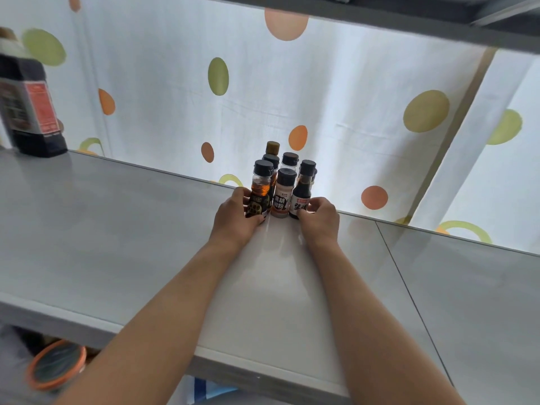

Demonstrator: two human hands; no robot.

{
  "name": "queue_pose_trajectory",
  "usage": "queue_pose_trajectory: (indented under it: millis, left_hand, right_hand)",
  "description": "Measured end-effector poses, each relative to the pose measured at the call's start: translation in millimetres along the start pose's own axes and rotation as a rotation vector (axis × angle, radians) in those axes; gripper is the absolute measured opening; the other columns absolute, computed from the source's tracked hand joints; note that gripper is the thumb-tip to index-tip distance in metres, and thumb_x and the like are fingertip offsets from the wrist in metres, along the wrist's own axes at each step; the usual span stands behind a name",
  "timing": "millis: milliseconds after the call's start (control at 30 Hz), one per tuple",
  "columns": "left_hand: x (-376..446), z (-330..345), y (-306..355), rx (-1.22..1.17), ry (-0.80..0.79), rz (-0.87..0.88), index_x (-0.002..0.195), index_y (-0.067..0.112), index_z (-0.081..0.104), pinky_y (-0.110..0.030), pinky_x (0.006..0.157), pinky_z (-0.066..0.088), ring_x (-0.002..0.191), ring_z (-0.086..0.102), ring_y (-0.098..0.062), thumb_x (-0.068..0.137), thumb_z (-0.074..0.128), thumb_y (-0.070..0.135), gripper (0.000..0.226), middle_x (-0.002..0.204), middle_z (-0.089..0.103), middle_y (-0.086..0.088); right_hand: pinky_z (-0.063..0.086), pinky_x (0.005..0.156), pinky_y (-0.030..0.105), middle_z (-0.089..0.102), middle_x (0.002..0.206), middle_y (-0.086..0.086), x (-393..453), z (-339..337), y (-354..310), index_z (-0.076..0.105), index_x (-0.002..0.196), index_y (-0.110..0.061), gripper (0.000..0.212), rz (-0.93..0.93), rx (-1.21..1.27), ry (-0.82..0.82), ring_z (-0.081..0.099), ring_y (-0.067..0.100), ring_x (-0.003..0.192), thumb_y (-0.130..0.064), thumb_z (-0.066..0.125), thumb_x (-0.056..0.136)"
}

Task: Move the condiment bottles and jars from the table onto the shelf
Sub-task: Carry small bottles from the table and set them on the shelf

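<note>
Several small condiment bottles with black caps stand bunched at the back of the grey shelf (117, 229). My left hand (235, 216) grips the front left one, an amber oil bottle (260, 188) with a black label. My right hand (320, 219) grips the front right one, a dark soy sauce bottle (302, 188). Between them stands a pale pepper powder bottle (283, 194), untouched. Behind these, more small bottles (289, 160) are partly hidden, one with a brown cap (272, 147).
A large dark bottle (29, 106) with a red label stands at the shelf's far left. A white curtain (321, 97) with coloured dots hangs behind. An upper shelf board (409, 21) runs overhead. Below the shelf front lies an orange-rimmed lid (55, 365).
</note>
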State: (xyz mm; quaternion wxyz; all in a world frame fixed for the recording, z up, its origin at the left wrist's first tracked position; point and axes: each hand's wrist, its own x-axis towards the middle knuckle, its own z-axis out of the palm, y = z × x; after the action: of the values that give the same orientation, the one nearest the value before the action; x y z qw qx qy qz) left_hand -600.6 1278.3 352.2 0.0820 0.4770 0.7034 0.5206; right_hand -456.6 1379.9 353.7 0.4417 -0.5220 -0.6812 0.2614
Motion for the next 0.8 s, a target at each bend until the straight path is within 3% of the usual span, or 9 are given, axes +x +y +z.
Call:
queue_pose_trajectory:
  millis: [233,333,433,500,600,700,800]
  left_hand:
    - [2.3,2.1,-2.6,0.000,-0.011,-0.007,0.121,0.013,0.052,-0.040,0.092,0.051,0.102,0.063,-0.025,0.078,0.078,0.019,0.051,0.115,0.066,-0.007]
    - [3.8,2.0,-1.5,-0.013,-0.004,-0.009,0.120,0.012,0.053,-0.034,0.089,0.050,0.103,0.062,-0.024,0.076,0.077,0.019,0.051,0.113,0.066,-0.007]
    - [3.1,1.6,-3.1,-0.006,-0.025,-0.034,0.123,0.011,0.051,-0.025,0.082,0.041,0.107,0.059,-0.023,0.074,0.077,0.018,0.056,0.117,0.064,-0.007]
    - [3.2,2.5,-4.0,0.015,-0.030,-0.049,0.131,0.009,0.046,-0.025,0.084,0.038,0.114,0.055,-0.025,0.075,0.076,0.019,0.064,0.125,0.059,-0.009]
    - [-0.1,0.2,-2.7,0.139,-0.012,-0.066,0.136,0.004,0.039,-0.036,0.096,0.041,0.125,0.046,-0.030,0.077,0.076,0.029,0.074,0.132,0.052,-0.014]
    - [-13.8,-6.5,-0.6,0.325,-0.029,-0.070,0.130,0.002,0.041,-0.039,0.099,0.039,0.123,0.044,-0.031,0.082,0.069,0.042,0.068,0.129,0.052,-0.016]
    - [-32.4,-16.9,5.0,0.605,-0.243,-0.063,0.136,0.005,0.040,-0.040,0.111,0.030,0.131,0.039,-0.031,0.093,0.051,0.047,0.062,0.140,0.045,-0.016]
  right_hand:
    - [0.040,0.076,0.027,0.067,0.107,0.009,-1.2,0.7,-0.5,0.060,0.116,-0.006,0.035,0.021,-0.051,-0.039,0.062,0.027,0.101,-0.016,0.068,0.082]
    - [0.046,0.091,0.036,0.061,0.122,0.016,-2.9,-0.2,-2.6,0.041,0.139,-0.001,0.063,0.027,-0.059,-0.061,0.060,0.031,0.112,-0.014,0.068,0.083]
    - [0.045,0.100,0.040,0.053,0.132,0.017,-9.4,-1.3,-4.5,0.029,0.145,-0.003,0.075,0.047,-0.096,-0.110,0.054,0.032,0.120,-0.010,0.067,0.081]
    - [0.041,0.105,0.039,0.047,0.141,0.016,-15.0,-2.8,-5.6,0.026,0.148,-0.004,0.079,0.064,-0.141,-0.152,0.048,0.032,0.128,-0.011,0.066,0.080]
    - [0.037,0.106,0.035,0.047,0.143,0.015,-27.6,-8.0,-10.3,0.035,0.145,-0.006,0.065,0.050,-0.290,-0.201,0.044,0.030,0.131,-0.019,0.062,0.087]
    - [0.034,0.108,0.041,0.052,0.138,0.014,-45.9,-17.8,-12.2,0.049,0.133,-0.008,0.044,-0.010,-0.609,-0.295,0.047,0.030,0.128,-0.032,0.044,0.097]
    - [0.021,0.117,0.049,0.044,0.148,0.013,-69.5,-31.2,-11.6,0.047,0.137,-0.010,0.051,-0.068,-0.775,-0.435,0.036,0.026,0.139,-0.042,0.030,0.101]
